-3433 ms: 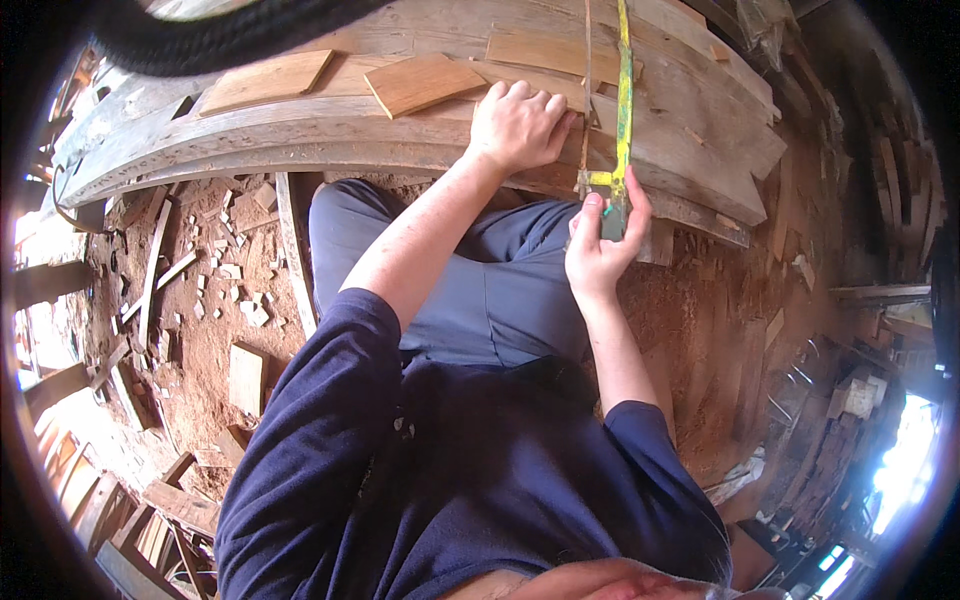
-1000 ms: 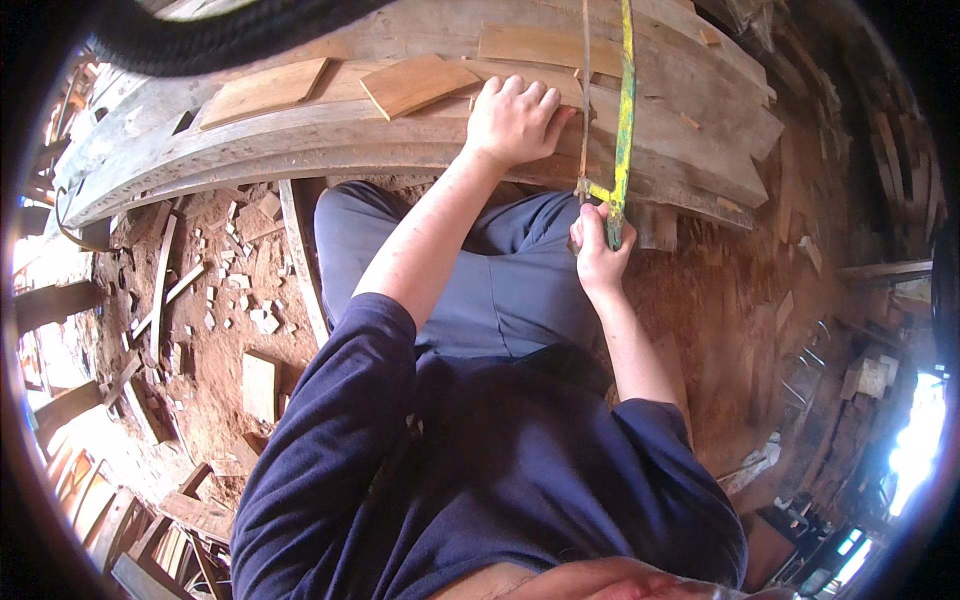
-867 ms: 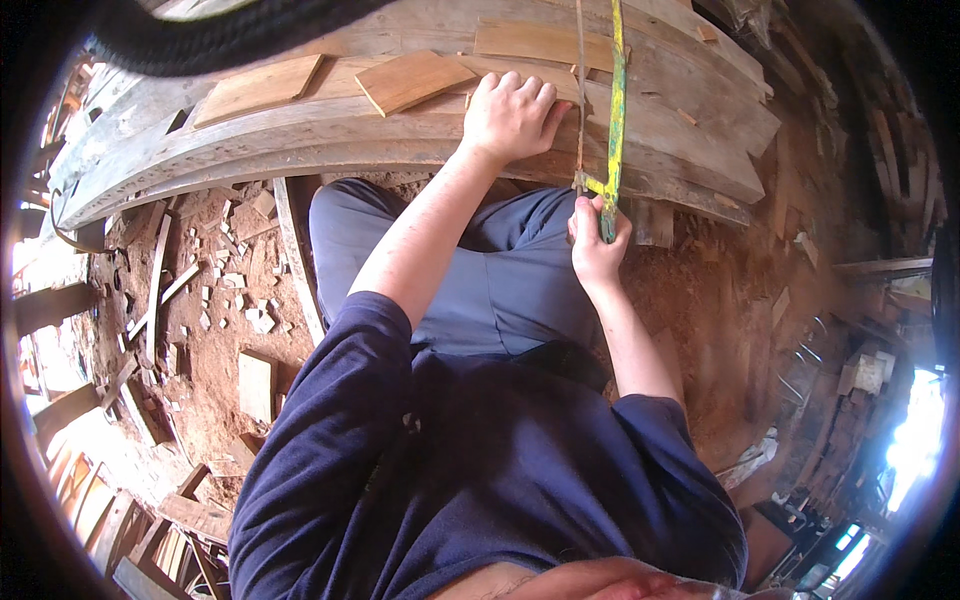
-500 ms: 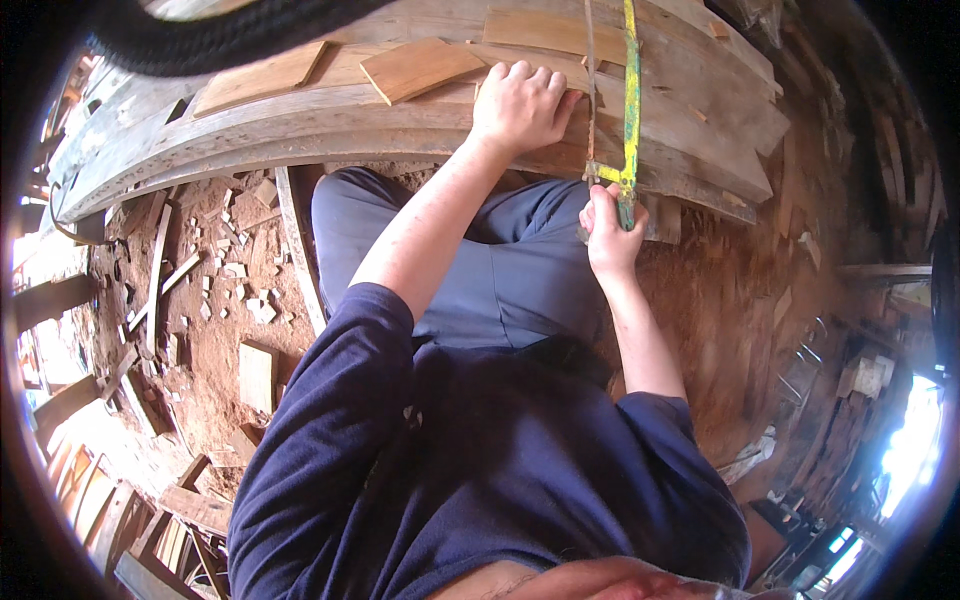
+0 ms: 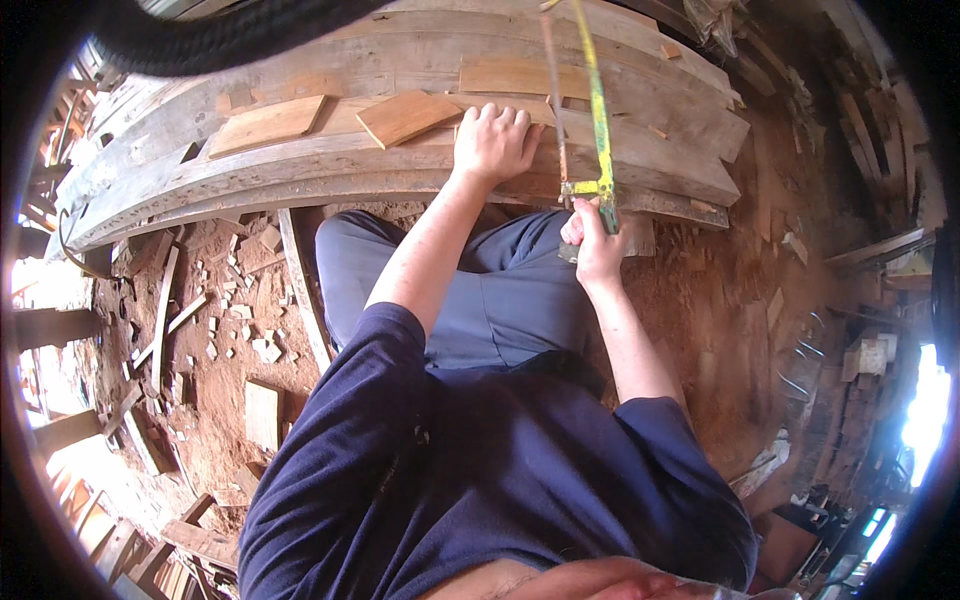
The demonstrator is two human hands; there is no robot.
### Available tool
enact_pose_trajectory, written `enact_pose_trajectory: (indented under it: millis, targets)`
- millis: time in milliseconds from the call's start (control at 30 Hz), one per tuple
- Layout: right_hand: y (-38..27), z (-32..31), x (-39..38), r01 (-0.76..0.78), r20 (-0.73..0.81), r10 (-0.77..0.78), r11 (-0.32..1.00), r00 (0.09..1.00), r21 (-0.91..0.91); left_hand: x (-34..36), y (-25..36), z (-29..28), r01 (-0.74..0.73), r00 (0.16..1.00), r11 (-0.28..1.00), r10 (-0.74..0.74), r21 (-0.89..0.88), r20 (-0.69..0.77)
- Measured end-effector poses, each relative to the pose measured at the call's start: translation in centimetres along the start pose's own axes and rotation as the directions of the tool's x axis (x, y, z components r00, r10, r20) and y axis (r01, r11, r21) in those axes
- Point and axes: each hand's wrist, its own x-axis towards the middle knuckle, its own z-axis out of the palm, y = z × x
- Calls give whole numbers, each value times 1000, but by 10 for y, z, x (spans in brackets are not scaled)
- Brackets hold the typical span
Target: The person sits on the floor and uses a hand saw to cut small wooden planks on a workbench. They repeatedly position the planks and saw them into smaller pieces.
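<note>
My left hand point(image 5: 490, 145) presses down on the near edge of the stacked planks, its fingers curled over a small wooden piece point(image 5: 457, 132) that it mostly hides. My right hand point(image 5: 597, 245) is wrapped around the handle of a hacksaw point(image 5: 602, 130) with a worn yellow-green frame. The saw points away from me over the planks, its thin rusty blade just right of my left hand. Left of that hand lies a loose reddish-brown board point(image 5: 405, 118), with another thin board point(image 5: 268, 125) farther left. A longer flat board point(image 5: 525, 76) lies beyond my hand.
Thick grey planks point(image 5: 330, 165) form the work surface across my lap's far side. Small wood offcuts point(image 5: 240, 312) and sticks litter the reddish, sawdust-covered ground at left. A pale block point(image 5: 263, 415) lies nearer. A black braided cable point(image 5: 230, 40) crosses the upper left.
The saw has tilted slightly leftward and drawn a little toward me, its far end now showing. My left hand keeps its hold beside it. The whole view has shifted a little.
</note>
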Motion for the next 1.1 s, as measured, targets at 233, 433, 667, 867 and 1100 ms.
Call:
enact_pose_trajectory:
  millis: [233, 433, 667, 867, 1100]
  targets:
    - [-30, -36, 47, 437, -71, -503, 805, 861, -401, -2, 0, 7, -47, 996, 998, 50, 40, -78]
    - [-38, -67, 151, 361, 97, -703, 237, 704, -902, -2, 0, 6, -74, 995, 996, 76, 40, -70]
    - [-18, -67, 198, 187, 230, -498, -135, 836, -973, 3, 0, -8, -56, 996, 998, 55, 12, 73]
    - [-14, -65, 195, 208, 222, -572, -90, 789, -974, 23, -6, -41, -71, 997, 997, 69, -27, -45]
    - [-12, -69, 198, 166, 183, -536, -81, 824, -983, 78, -13, -208, -205, 966, 763, 57, -613, -252]
